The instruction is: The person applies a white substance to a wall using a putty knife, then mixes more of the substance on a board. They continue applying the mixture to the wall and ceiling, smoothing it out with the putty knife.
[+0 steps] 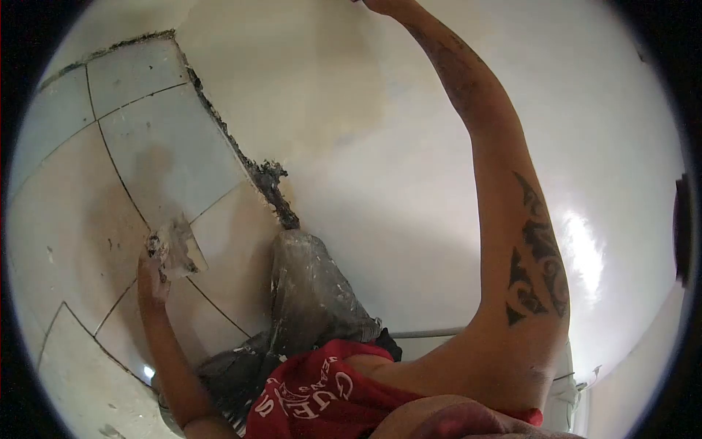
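Observation:
At the left, my left hand (152,282) is closed round the edge of a flat, roughly square plate (179,249) smeared with whitish plaster and dark bits. Tiles lie behind the plate in this view. My right arm reaches far up along the smooth pale wall (431,197). Only part of my right hand (386,6) shows at the top edge, its fingers bent together. A small dark bit sticks out by those fingers, and I cannot tell what it belongs to.
Large pale tiles (175,139) with dark joints end at a rough, dark, broken edge (227,132). Below it hangs a dusty dark plastic sheet (307,278). Beige damp-looking patches (292,73) mark the upper wall. A dark object (681,230) stands at the far right.

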Demonstrator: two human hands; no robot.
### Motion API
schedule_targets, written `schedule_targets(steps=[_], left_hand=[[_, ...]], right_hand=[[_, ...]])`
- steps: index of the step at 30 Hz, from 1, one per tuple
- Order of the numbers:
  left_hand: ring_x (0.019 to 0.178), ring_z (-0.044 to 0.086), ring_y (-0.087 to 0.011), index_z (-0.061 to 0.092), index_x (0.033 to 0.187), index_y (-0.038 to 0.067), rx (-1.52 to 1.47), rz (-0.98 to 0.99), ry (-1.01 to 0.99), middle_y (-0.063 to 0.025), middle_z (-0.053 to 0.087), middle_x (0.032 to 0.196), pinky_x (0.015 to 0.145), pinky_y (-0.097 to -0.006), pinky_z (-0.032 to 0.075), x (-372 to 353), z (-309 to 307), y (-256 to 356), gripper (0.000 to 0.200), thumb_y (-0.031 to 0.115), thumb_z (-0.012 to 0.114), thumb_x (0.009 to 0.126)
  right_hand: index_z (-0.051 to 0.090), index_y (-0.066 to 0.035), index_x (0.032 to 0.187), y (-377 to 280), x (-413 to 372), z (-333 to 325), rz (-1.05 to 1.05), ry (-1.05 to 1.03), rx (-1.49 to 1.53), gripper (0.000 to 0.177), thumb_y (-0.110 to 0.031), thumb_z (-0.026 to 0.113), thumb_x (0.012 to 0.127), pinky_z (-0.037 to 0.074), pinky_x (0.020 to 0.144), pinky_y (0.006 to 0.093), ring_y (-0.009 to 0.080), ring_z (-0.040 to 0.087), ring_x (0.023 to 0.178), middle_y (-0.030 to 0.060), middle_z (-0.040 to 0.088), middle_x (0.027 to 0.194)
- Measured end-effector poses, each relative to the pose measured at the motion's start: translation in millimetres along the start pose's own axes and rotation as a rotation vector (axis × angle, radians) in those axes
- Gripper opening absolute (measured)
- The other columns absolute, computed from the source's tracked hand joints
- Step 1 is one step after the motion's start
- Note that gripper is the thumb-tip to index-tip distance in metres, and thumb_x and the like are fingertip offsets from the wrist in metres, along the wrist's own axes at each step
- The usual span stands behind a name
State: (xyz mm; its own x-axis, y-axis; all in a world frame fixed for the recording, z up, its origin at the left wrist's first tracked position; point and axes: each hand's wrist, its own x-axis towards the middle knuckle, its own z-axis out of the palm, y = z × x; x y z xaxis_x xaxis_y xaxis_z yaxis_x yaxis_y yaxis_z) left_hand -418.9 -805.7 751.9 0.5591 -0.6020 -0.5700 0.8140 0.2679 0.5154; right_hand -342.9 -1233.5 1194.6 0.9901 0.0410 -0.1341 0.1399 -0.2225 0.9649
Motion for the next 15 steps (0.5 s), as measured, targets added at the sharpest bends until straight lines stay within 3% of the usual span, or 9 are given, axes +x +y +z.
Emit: schedule_targets(steps=[2, 4, 6, 11, 14, 15], left_hand=[[0.065, 0.052, -0.0148, 0.048, 0.105, 0.002, 0.028, 0.011, 0.011, -0.0033, 0.053, 0.082, 0.056, -0.0255, 0.047, 12, -10, -10, 0.023, 0.008, 0.045, 0.083], [0.087, 0.051, -0.0193, 0.043, 0.118, 0.001, 0.265, -0.010, -0.034, -0.0076, 0.052, 0.102, 0.074, -0.0305, 0.044, 32, -39, -22, 0.037, 0.014, 0.046, 0.084], [0.097, 0.051, -0.0215, 0.041, 0.125, 0.001, 0.353, -0.018, -0.082, -0.0098, 0.051, 0.113, 0.082, -0.0329, 0.042, 40, -48, -30, 0.044, 0.017, 0.046, 0.085], [0.098, 0.051, -0.0214, 0.042, 0.125, 0.002, 0.176, -0.037, -0.331, -0.0100, 0.051, 0.114, 0.081, -0.0334, 0.044, 29, -33, -25, 0.044, 0.018, 0.045, 0.084], [0.084, 0.056, -0.0191, 0.043, 0.116, 0.000, 0.296, -0.017, -0.009, -0.0105, 0.055, 0.102, 0.069, -0.0304, 0.051, 24, -28, -26, 0.031, 0.009, 0.043, 0.086], [0.086, 0.056, -0.0195, 0.042, 0.118, 0.000, 0.310, 0.022, -0.082, -0.0102, 0.054, 0.102, 0.071, -0.0311, 0.051, 24, -28, -26, 0.033, 0.008, 0.043, 0.087]], right_hand=[[0.054, -0.023, 0.114, -1, 1, 25, -0.053, -0.044, -0.110, 0.031, -0.025, 0.041, 0.086, 0.026, 0.092, 0.0625, 0.0245, 0.045, 0.111, 0.0053, 0.050, 0.121], [0.054, -0.023, 0.114, -8, -14, 13, -0.065, -0.012, -0.099, 0.031, -0.027, 0.041, 0.086, 0.026, 0.092, 0.0619, 0.0238, 0.045, 0.111, 0.0051, 0.050, 0.121], [0.055, -0.022, 0.112, -13, -30, 1, -0.043, -0.022, -0.071, 0.030, -0.028, 0.041, 0.086, 0.026, 0.092, 0.0619, 0.0225, 0.044, 0.112, 0.0045, 0.050, 0.121], [0.053, -0.021, 0.114, -21, -100, -50, -0.046, -0.103, -0.016, 0.031, -0.023, 0.045, 0.085, 0.030, 0.094, 0.0553, 0.0243, 0.047, 0.110, 0.0063, 0.049, 0.120], [0.048, -0.026, 0.121, -20, -166, -47, -0.040, -0.080, -0.081, 0.041, -0.019, 0.053, 0.080, 0.027, 0.100, 0.0535, 0.0214, 0.044, 0.113, 0.0021, 0.049, 0.116], [0.049, -0.025, 0.120, -19, -186, -50, -0.033, -0.093, -0.053, 0.041, -0.021, 0.054, 0.080, 0.026, 0.100, 0.0544, 0.0212, 0.042, 0.115, 0.0020, 0.049, 0.117]])
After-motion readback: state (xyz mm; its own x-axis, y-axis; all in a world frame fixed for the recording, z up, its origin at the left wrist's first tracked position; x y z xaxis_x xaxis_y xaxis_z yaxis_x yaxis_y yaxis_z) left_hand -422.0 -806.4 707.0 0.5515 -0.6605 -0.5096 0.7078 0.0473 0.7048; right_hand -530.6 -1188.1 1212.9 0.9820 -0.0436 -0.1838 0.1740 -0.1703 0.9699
